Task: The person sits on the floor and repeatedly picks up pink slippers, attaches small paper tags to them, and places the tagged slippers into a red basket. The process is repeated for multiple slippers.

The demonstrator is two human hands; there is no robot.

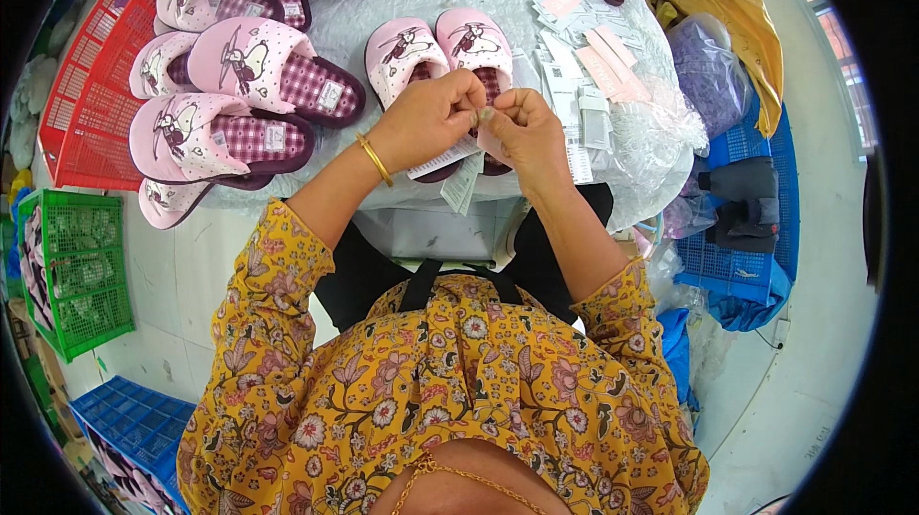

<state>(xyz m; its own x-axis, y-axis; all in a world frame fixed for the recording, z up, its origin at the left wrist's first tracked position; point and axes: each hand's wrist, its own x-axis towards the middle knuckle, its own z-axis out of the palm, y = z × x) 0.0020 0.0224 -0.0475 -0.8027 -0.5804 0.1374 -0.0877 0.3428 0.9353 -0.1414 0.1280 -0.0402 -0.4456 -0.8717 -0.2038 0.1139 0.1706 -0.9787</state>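
Note:
My left hand [431,120], with a gold bangle at the wrist, and my right hand [529,140] meet fingertip to fingertip over a pair of pink slippers. Both hands are closed in a pinch. White paper tags [463,184] hang below the left fingers, over the slippers' open heel ends. What the right fingertips pinch is too small to make out. The left slipper [406,54] and the right slipper [475,44] lie side by side, toes away from me, with a cartoon dog print and plum checked insoles. My hands hide part of both insoles.
Stacked matching slippers [239,137] fill the table's left side, with more along the far edge. Loose paper tags [579,84] and crumpled clear plastic [661,137] lie on the right. Around the table stand a red crate [86,113], a green crate [81,276] and a blue crate [785,199].

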